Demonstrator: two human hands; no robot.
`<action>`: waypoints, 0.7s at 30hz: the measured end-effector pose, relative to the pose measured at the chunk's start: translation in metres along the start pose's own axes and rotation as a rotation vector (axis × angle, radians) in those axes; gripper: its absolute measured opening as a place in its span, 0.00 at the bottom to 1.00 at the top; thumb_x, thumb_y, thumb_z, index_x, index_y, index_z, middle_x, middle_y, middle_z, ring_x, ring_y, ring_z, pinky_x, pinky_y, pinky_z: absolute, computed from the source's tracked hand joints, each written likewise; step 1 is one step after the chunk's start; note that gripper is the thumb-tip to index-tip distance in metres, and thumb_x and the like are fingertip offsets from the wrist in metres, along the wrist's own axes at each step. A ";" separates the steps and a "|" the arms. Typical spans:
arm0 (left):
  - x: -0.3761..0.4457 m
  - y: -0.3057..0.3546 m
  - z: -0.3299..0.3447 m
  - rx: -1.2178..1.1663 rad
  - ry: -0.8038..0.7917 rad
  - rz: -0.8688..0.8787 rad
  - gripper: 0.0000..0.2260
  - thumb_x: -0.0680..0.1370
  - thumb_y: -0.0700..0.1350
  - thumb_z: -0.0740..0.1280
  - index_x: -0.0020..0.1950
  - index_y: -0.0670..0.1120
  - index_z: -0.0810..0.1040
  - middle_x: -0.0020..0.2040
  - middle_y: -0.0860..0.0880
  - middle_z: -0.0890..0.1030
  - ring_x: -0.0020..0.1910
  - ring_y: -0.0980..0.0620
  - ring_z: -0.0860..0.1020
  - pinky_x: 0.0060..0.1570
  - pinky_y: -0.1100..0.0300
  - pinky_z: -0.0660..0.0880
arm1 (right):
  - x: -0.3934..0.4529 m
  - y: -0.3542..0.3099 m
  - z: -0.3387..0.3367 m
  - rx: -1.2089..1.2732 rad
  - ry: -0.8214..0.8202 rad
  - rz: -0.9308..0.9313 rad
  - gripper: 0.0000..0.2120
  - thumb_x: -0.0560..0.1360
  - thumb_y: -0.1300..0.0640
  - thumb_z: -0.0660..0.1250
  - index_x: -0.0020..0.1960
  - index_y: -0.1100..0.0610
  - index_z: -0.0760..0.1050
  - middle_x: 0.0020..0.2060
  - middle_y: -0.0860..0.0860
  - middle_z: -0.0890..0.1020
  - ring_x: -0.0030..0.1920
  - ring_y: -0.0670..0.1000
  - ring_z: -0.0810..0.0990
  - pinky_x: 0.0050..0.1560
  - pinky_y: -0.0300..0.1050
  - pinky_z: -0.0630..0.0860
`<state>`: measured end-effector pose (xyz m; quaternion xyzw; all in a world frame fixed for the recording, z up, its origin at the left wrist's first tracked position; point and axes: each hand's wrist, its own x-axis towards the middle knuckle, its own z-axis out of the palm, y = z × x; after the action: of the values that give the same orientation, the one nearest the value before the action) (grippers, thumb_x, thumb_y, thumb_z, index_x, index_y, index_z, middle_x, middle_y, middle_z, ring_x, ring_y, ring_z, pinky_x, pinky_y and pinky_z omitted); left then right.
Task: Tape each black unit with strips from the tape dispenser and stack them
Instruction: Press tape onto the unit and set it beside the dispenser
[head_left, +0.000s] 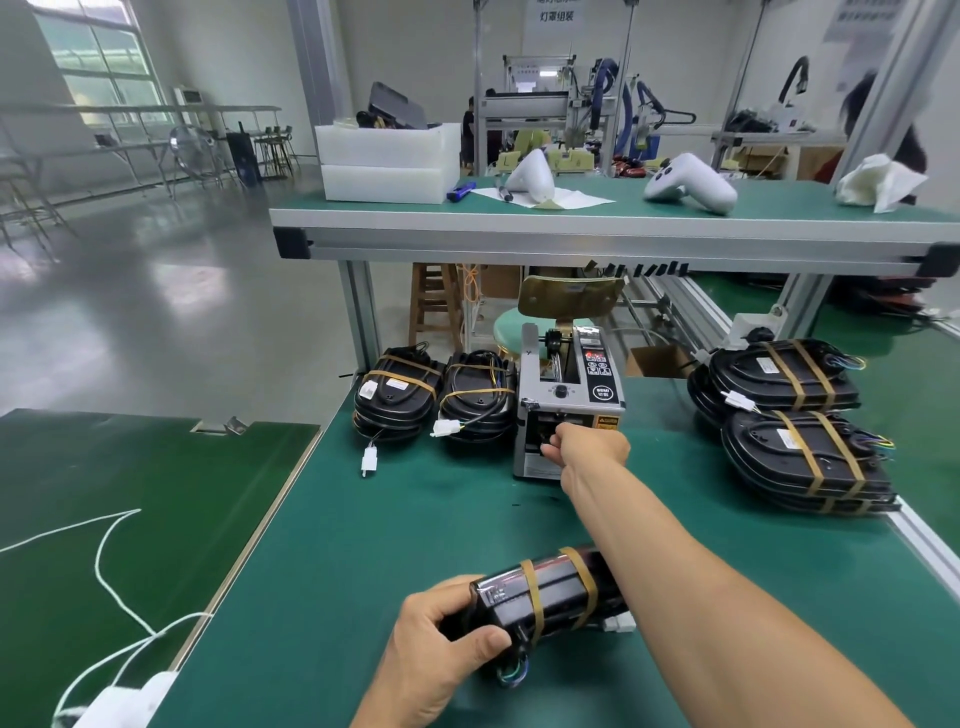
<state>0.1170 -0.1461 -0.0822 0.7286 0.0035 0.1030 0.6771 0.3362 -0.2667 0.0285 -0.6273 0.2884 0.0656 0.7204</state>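
My left hand grips a black unit near the front of the green bench; two tan tape strips wrap around it and coloured wires hang from its near end. My right hand reaches forward to the outlet of the grey tape dispenser, fingers curled at the slot; no strip is clearly visible in them. Taped black units sit in two stacks left of the dispenser and in two stacks on the right.
A raised shelf spans the bench above the dispenser, carrying white foam boxes, white housings and a rag. A darker green table with a white cord lies to the left. The bench's aluminium edge runs along the right.
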 end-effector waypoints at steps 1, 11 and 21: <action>0.000 0.000 0.000 0.008 0.001 -0.001 0.30 0.69 0.69 0.79 0.63 0.50 0.88 0.58 0.43 0.87 0.58 0.43 0.85 0.60 0.52 0.79 | 0.001 0.000 0.001 0.008 0.012 0.003 0.09 0.77 0.66 0.73 0.56 0.68 0.78 0.35 0.56 0.83 0.29 0.52 0.84 0.25 0.42 0.75; -0.002 0.003 0.000 0.009 -0.010 0.001 0.30 0.70 0.69 0.78 0.64 0.51 0.87 0.58 0.44 0.86 0.59 0.45 0.85 0.60 0.54 0.78 | 0.001 0.002 -0.016 -0.166 -0.107 0.027 0.06 0.76 0.66 0.73 0.52 0.66 0.79 0.34 0.56 0.85 0.25 0.51 0.83 0.27 0.41 0.78; -0.003 0.006 0.002 -0.023 -0.007 0.014 0.29 0.70 0.68 0.78 0.63 0.50 0.88 0.57 0.44 0.87 0.59 0.48 0.85 0.59 0.55 0.79 | -0.054 0.002 -0.142 -0.460 -0.322 -0.462 0.11 0.76 0.55 0.76 0.40 0.61 0.82 0.39 0.54 0.87 0.42 0.49 0.82 0.48 0.46 0.74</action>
<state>0.1138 -0.1486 -0.0769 0.7211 -0.0053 0.1053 0.6848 0.2430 -0.3850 0.0469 -0.8034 -0.0006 0.0621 0.5922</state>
